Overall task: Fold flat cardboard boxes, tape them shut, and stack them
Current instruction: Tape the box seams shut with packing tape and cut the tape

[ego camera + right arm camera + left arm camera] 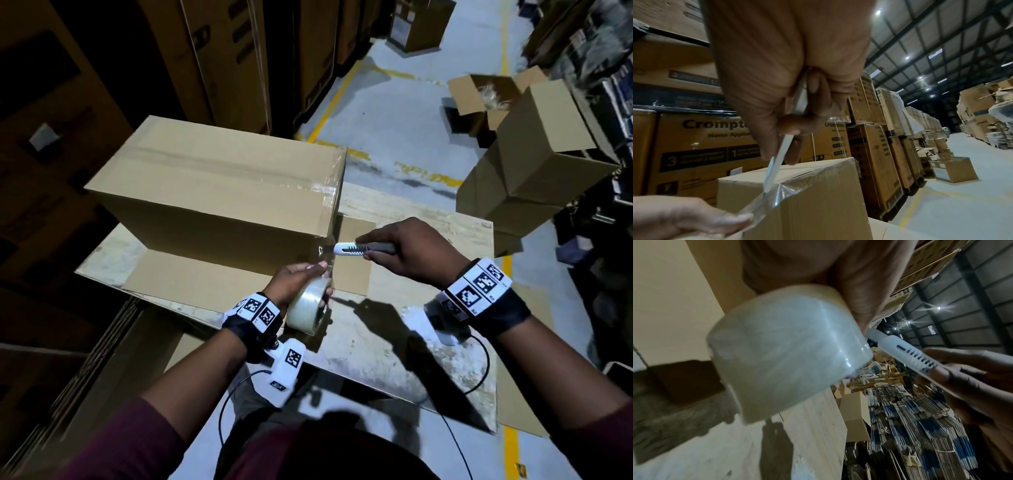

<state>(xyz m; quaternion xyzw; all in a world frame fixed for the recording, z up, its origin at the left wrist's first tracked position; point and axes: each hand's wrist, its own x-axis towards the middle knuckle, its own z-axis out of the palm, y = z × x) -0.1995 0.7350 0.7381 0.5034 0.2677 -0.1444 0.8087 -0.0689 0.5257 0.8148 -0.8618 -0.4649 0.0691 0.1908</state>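
A closed brown cardboard box stands on the worktable, clear tape running along its top seam and down its right end. My left hand grips a roll of clear tape near the box's lower right corner. A strip of tape stretches from the roll to the box. My right hand grips a white utility knife, its tip at the stretched strip beside the box corner.
A flat piece of cardboard lies under the box. Two folded boxes stand stacked on the right, an open box behind them. Tall stacks of printed cartons line the left. Bundled flat cartons lie beyond the table edge.
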